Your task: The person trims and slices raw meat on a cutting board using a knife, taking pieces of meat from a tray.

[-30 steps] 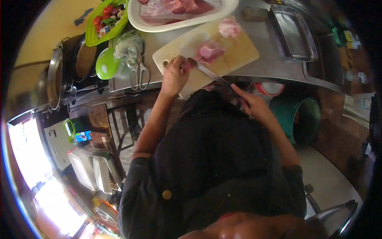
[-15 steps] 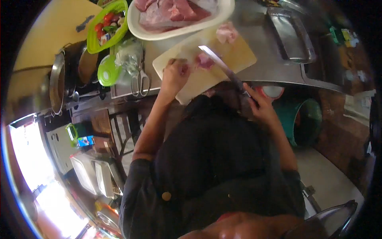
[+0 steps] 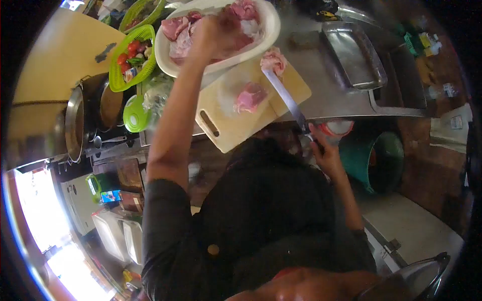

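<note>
In the head view, my right hand [image 3: 326,151] is closed around the handle of a knife [image 3: 285,94], its long blade angled over the cutting board [image 3: 228,125]. The tip is beside a pale, fatty piece of meat [image 3: 273,61] at the board's far edge. A smaller pink piece of meat [image 3: 252,96] lies in the middle of the board. My left hand [image 3: 213,37] reaches over a white tub [image 3: 272,25] of raw meat [image 3: 175,29]. Motion smears its fingers, so whether they hold anything is unclear.
A green basket [image 3: 116,75] of vegetables and a round green lid [image 3: 136,114] are left of the tub. Pans [image 3: 75,123] stand farther left. A metal tray [image 3: 354,55] lies right of the board, and a green bin [image 3: 384,160] stands below the counter.
My left hand has left the meat on the board and moved up over the tub. My right hand still holds the knife, whose tip is now beside the pale piece.
</note>
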The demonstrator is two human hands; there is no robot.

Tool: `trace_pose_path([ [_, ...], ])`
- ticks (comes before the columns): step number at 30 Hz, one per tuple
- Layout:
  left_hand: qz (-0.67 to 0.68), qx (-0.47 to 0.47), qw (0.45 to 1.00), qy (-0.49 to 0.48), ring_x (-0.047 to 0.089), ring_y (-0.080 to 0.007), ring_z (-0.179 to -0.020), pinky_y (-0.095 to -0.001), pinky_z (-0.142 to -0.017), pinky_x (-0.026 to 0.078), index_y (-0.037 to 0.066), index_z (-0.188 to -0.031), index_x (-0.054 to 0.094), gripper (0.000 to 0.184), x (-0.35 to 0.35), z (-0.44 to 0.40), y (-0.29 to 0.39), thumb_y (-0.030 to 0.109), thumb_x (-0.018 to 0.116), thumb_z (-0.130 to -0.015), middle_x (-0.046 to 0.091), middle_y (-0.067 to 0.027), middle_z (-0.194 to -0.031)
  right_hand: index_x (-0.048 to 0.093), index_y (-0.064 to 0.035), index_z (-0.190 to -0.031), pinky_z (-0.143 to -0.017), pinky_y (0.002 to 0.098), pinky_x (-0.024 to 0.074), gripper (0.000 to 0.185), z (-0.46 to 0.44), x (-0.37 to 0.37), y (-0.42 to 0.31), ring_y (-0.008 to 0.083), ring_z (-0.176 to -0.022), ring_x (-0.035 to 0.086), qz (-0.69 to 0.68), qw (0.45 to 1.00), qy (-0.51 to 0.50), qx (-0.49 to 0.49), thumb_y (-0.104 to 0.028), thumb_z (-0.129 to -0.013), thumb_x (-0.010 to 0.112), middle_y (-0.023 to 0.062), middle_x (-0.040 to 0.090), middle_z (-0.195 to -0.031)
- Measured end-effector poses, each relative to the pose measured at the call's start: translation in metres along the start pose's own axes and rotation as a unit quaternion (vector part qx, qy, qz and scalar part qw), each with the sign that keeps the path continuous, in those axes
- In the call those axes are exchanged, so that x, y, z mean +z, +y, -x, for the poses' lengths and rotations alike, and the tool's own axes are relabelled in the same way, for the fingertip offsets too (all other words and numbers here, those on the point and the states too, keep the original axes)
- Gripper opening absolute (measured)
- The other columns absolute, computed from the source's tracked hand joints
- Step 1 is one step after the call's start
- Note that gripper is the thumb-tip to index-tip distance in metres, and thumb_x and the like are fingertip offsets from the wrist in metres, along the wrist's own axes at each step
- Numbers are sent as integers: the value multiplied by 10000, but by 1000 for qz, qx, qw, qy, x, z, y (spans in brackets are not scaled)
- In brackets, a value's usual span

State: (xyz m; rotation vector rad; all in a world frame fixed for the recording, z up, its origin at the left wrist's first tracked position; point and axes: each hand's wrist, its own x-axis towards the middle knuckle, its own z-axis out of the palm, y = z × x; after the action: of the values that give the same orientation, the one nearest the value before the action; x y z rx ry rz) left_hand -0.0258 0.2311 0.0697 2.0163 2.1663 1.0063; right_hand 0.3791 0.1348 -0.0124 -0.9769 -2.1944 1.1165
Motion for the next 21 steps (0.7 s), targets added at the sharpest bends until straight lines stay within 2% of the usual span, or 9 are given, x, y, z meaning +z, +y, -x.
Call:
trace_pose_path([
  [1,-60,34,998,13,651,-244,-761,-371,-649,530,20,-1009,626,290,19,-40,-39,203,690,-793,653,-147,-860,429,-266,-1403,-865,337,474,516,-1,1,2,275,-1058,616,18,999,20,-34,-118,-924,551,171,607,-1213],
  [2,-120,67,990,24,644,-256,-893,-389,-699,541,25,-1189,586,421,40,-73,-81,226,684,-833,656,-172,-1048,429,-273,-1403,-862,335,477,524,1,1,0,273,-1048,621,1,1000,4,6,-114,-921,558,169,609,-1211],
  [3,-21,-2,999,25,660,-254,-842,-385,-704,525,20,-1129,629,356,4,-56,-25,174,673,-812,675,-186,-994,428,-280,-1402,-859,334,480,532,1,0,-3,271,-1039,625,-16,999,-11,44,-110,-917,566,167,610,-1208],
  [5,167,-19,985,48,670,-294,-842,-413,-716,524,34,-1105,650,345,5,-46,-1,149,674,-780,668,-223,-955,428,-292,-1401,-853,337,488,548,0,0,-1,272,-1017,635,-18,996,-36,78,-107,-908,580,165,613,-1203],
  [8,56,10,997,45,664,-239,-639,-349,-589,521,22,-852,676,160,-4,22,56,154,694,-765,653,-132,-695,429,-302,-1397,-846,355,501,561,-1,3,3,285,-992,648,7,994,-73,76,-111,-897,596,168,616,-1192],
  [10,170,-19,979,111,657,-216,-629,-328,-585,523,27,-845,684,133,21,75,53,121,707,-755,649,-131,-720,430,-301,-1394,-844,370,507,557,-3,8,0,298,-992,650,-1,991,-101,83,-117,-895,595,174,616,-1182],
  [14,147,-143,977,65,663,-216,-682,-315,-617,536,16,-822,695,92,46,155,54,64,705,-744,660,-134,-781,448,-254,-1390,-782,350,515,564,-14,22,1,296,-877,667,42,996,-78,7,-69,-877,590,151,661,-1075],
  [17,173,-143,966,127,667,-231,-759,-315,-680,541,27,-853,708,127,71,178,52,66,713,-731,678,-133,-843,428,-285,-1395,-778,410,507,565,-21,23,-1,361,-886,640,74,993,-97,2,-118,-883,596,202,640,-1044],
  [21,140,-149,973,108,673,-220,-825,-307,-733,538,39,-925,716,167,73,182,50,99,716,-769,683,-128,-965,416,-278,-1401,-699,468,483,581,-34,26,4,391,-798,616,129,986,-96,-41,-111,-872,588,211,635,-917],
])
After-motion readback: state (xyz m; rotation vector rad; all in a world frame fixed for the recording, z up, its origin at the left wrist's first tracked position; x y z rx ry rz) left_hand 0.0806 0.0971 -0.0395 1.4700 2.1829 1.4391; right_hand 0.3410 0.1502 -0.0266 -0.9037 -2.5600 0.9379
